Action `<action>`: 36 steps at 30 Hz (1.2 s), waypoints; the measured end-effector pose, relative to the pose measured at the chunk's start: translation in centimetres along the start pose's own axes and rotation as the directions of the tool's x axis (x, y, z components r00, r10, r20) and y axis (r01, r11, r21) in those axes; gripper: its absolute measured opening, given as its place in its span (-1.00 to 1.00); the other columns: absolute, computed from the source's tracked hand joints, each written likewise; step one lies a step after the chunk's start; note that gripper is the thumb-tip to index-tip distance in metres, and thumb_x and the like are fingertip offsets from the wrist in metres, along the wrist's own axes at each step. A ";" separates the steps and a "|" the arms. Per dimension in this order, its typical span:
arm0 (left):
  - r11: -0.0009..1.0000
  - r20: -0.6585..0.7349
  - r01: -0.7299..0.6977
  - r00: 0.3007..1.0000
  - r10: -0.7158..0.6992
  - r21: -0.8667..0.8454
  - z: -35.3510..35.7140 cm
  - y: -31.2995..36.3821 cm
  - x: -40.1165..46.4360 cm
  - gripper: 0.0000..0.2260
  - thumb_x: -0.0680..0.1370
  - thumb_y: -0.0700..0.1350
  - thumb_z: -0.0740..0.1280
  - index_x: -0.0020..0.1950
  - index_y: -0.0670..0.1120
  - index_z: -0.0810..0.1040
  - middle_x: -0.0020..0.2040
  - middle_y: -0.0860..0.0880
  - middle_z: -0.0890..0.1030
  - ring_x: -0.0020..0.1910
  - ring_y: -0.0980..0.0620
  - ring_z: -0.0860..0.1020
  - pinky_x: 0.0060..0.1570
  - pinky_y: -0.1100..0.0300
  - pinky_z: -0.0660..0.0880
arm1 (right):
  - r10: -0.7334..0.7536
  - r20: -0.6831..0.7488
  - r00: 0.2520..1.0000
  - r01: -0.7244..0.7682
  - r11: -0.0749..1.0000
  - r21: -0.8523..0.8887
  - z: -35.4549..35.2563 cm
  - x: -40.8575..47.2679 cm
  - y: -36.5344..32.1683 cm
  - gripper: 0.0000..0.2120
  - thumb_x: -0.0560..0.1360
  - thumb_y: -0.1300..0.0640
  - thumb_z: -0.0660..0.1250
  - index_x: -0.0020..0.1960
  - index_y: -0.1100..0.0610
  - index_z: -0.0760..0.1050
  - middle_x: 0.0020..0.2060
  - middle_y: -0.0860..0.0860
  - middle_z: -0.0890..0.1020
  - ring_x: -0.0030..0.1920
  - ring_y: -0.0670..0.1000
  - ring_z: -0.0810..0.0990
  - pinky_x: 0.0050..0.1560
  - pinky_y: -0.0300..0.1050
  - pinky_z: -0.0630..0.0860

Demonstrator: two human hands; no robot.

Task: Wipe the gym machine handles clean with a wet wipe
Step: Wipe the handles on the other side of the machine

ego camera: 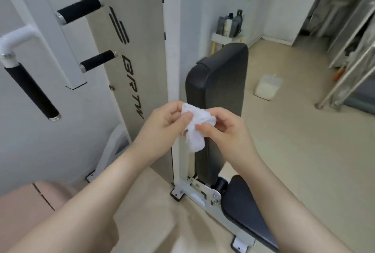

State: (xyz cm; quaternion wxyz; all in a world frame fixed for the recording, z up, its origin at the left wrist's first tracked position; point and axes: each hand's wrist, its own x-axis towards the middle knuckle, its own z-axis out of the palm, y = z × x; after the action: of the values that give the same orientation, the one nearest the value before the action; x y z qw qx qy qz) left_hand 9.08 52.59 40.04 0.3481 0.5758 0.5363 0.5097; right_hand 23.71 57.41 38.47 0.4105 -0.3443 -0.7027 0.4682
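Your left hand (162,123) and right hand (223,129) both pinch the limp, crumpled wet wipe (194,129); bunch it, since it flops

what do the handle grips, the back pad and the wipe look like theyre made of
Handle grips: seemingly matte black foam or rubber, finely textured, with shiny metal end caps. Back pad: likely dark vinyl or leatherette, smooth with a faint sheen. Wet wipe: thin white nonwoven fabric, crumpled.
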 end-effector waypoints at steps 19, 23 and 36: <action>0.650 0.472 0.602 0.789 -0.393 -0.465 42.6 3.6 -2.7 -0.68 0.58 -0.10 0.21 0.25 -0.25 0.47 0.21 -0.21 0.56 0.18 -0.08 0.55 0.17 0.12 0.50 | 0.479 0.118 0.870 -0.481 0.877 -0.015 -38.2 -18.2 8.0 -0.77 0.57 0.08 0.22 -0.17 0.16 0.54 -0.35 -0.03 0.63 -0.38 -0.11 0.58 -0.28 -0.24 0.48; 0.680 0.400 0.597 0.798 -0.451 -0.425 47.0 3.1 -0.5 -0.76 0.60 -0.19 0.17 0.17 -0.25 0.52 0.14 -0.16 0.61 0.11 -0.08 0.59 0.16 0.07 0.48 | 0.544 0.076 0.836 -0.539 0.839 -0.074 -43.9 -17.5 10.5 -0.68 0.61 0.06 0.10 -0.11 0.20 0.55 -0.33 0.02 0.55 -0.38 -0.04 0.47 -0.34 -0.27 0.40; 0.542 0.636 0.691 0.698 -0.328 -0.479 56.0 -2.9 22.1 -0.50 0.48 -0.12 0.33 0.39 -0.22 0.33 0.35 -0.20 0.43 0.33 -0.13 0.42 0.33 -0.01 0.32 | 0.429 0.359 0.829 -0.532 0.802 0.270 -58.9 1.7 20.2 -0.60 0.51 0.35 0.10 0.23 0.05 0.50 0.06 0.07 0.61 0.03 0.10 0.58 -0.01 -0.14 0.45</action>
State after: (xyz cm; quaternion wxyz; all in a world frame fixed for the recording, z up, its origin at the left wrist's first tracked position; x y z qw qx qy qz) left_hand 59.99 82.81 28.64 0.7922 0.3189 0.3519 0.3832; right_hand 77.94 87.52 33.15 0.2289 -0.3619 -0.5440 0.7216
